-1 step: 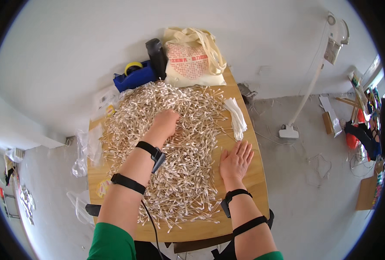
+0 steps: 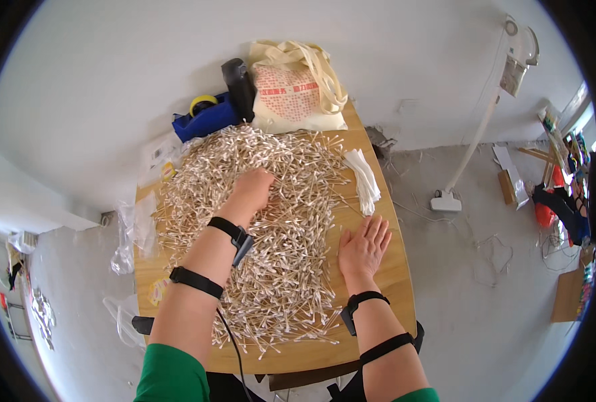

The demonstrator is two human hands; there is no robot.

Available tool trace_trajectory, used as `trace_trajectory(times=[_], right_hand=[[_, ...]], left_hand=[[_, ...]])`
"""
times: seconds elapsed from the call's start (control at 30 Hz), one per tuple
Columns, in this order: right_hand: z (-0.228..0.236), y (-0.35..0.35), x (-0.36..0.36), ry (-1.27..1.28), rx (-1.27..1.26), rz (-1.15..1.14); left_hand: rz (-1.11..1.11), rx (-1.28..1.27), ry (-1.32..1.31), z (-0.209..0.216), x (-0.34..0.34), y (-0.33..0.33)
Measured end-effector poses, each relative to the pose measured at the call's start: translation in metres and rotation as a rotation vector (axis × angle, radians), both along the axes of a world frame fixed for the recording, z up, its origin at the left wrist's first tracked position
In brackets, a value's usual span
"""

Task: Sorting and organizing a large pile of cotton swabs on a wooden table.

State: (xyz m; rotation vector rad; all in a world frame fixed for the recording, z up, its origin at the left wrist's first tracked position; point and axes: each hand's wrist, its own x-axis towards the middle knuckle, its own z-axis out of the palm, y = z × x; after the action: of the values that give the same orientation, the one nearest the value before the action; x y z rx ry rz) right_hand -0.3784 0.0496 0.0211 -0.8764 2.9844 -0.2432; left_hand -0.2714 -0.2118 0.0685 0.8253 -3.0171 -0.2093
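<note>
A big heap of cotton swabs (image 2: 271, 221) with wooden sticks covers most of a small wooden table (image 2: 385, 288). My left hand (image 2: 252, 189) reaches into the middle of the heap, fingers curled down among the swabs. My right hand (image 2: 364, 246) lies flat and open on bare wood at the heap's right edge, fingers spread. Both forearms wear black straps and wrist bands. A tidy white bundle of swabs (image 2: 364, 179) lies apart at the right side of the table.
A cream tote bag (image 2: 291, 90) with a red print, a black device (image 2: 237, 87) and a blue tape dispenser (image 2: 205, 117) sit at the table's far edge. Clear plastic bags (image 2: 136, 228) lie at the left. A white stick vacuum (image 2: 472, 147) leans on the wall.
</note>
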Motion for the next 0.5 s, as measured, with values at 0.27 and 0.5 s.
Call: trace_trajectory(times=[0.27,0.5], right_hand=[[0.002,-0.001,0.0,-0.031,-0.013,-0.007],[0.002,0.0,-0.001,-0.009,-0.031,-0.005]], left_hand=[[-0.03,0.018,0.043,-0.019,0.011,-0.024],[0.097,0.071,0.297,-0.008,0.015,-0.015]])
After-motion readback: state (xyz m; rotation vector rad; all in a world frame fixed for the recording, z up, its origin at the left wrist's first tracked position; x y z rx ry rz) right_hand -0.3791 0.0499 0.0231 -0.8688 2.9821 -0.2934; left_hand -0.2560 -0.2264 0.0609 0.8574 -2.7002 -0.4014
